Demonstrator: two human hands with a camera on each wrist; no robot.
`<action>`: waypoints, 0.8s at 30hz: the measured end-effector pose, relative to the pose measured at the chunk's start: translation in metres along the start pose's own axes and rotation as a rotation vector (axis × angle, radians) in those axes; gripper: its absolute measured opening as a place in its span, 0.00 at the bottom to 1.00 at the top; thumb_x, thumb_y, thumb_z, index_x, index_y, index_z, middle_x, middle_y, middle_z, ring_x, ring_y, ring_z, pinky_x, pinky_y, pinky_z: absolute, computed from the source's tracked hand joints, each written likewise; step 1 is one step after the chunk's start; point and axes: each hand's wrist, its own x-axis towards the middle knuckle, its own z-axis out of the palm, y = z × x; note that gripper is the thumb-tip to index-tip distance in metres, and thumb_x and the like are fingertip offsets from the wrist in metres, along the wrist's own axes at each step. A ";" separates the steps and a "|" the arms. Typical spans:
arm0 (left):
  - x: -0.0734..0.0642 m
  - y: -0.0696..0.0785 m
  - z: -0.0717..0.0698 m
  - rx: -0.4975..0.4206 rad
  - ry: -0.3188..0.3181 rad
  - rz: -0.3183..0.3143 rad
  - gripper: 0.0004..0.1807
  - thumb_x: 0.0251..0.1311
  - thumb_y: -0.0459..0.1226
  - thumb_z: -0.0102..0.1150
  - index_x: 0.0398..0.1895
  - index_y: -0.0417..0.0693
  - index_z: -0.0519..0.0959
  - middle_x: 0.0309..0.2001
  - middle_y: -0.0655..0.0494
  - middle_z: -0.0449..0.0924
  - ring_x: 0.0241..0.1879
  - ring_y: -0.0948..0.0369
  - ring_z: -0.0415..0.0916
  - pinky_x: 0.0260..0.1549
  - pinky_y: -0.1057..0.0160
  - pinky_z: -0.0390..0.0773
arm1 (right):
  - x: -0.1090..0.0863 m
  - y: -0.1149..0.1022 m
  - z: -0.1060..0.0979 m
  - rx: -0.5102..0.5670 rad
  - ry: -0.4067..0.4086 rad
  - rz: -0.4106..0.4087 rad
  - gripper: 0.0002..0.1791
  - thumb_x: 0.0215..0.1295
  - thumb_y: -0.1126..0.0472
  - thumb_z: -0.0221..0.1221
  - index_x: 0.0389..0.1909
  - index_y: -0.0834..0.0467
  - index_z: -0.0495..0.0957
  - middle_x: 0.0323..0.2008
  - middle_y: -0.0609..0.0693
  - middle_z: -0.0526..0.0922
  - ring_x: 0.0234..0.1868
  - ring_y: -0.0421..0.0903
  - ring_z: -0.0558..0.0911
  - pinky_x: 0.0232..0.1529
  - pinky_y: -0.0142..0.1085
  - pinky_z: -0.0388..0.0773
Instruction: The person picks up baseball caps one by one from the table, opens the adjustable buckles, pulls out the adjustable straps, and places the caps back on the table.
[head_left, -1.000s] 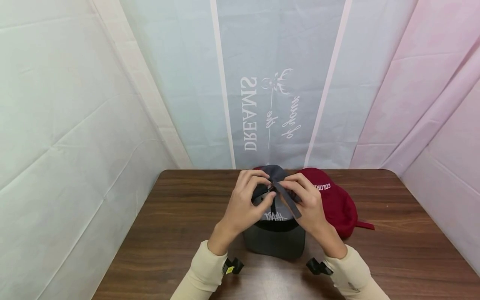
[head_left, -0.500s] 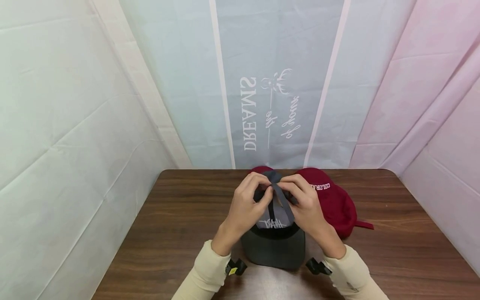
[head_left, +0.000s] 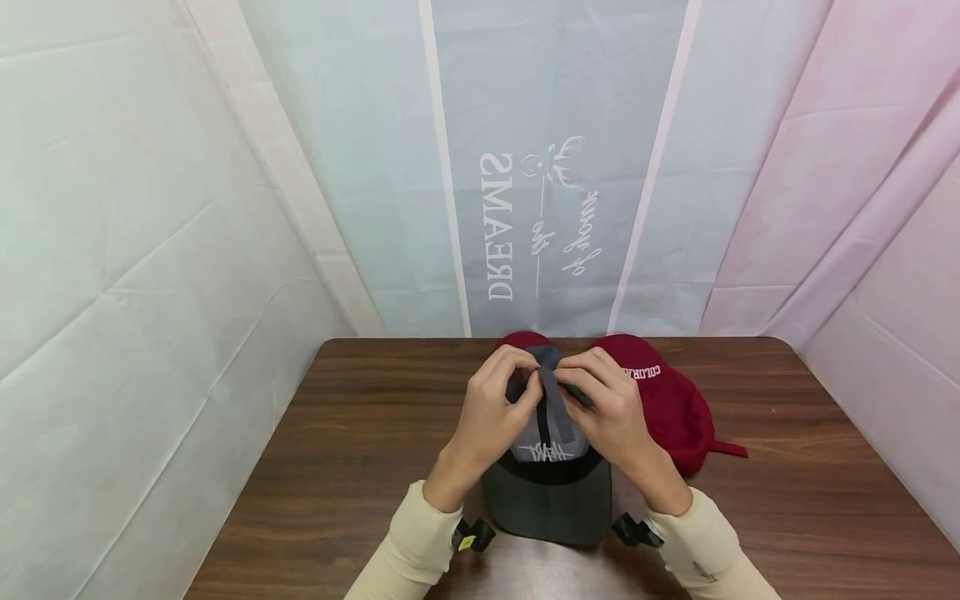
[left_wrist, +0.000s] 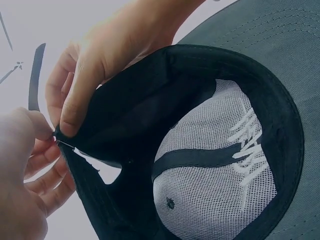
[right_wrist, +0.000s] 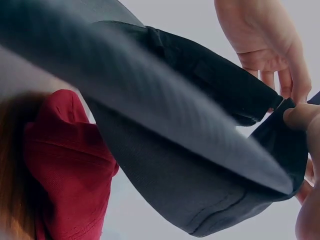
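Note:
In the head view, a grey baseball cap [head_left: 551,504] with a dark brim hangs brim toward me, its inside facing up and pale lettering showing through. My left hand [head_left: 487,408] pinches the back closure at a small metal buckle [left_wrist: 66,144]. From the other side, my right hand [head_left: 611,404] pinches the cap's back strap [head_left: 553,392] at the same spot. The strap's loose end trails over the cap's inside, and it crosses the right wrist view large and blurred. Fingertips of both hands meet close together around the buckle.
A red cap [head_left: 678,412] with white lettering lies on the brown wooden table [head_left: 360,433] to the right, its strap sticking out. Another red piece [head_left: 525,338] shows behind the grey cap. A printed cloth curtain [head_left: 540,100] stands at the table's back edge.
The grey cap has tipped, its brim shifting toward me. The strap's loose end has swung left to hang more upright. Both hands keep pinching near the buckle; red behind is now visible.

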 end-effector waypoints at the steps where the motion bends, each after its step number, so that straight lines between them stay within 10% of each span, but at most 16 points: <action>1: 0.000 0.000 0.000 -0.002 -0.002 0.000 0.08 0.78 0.35 0.54 0.43 0.41 0.80 0.42 0.50 0.82 0.37 0.59 0.79 0.36 0.60 0.85 | 0.000 0.000 0.000 -0.001 0.000 0.000 0.16 0.79 0.55 0.60 0.36 0.63 0.88 0.38 0.58 0.88 0.38 0.51 0.81 0.39 0.37 0.79; 24: -0.003 -0.005 -0.005 -0.048 0.030 -0.081 0.08 0.68 0.21 0.59 0.42 0.40 0.77 0.43 0.47 0.80 0.36 0.57 0.82 0.35 0.61 0.87 | -0.002 0.001 -0.002 0.051 0.039 0.021 0.11 0.75 0.58 0.65 0.37 0.61 0.89 0.36 0.56 0.89 0.36 0.50 0.81 0.38 0.36 0.77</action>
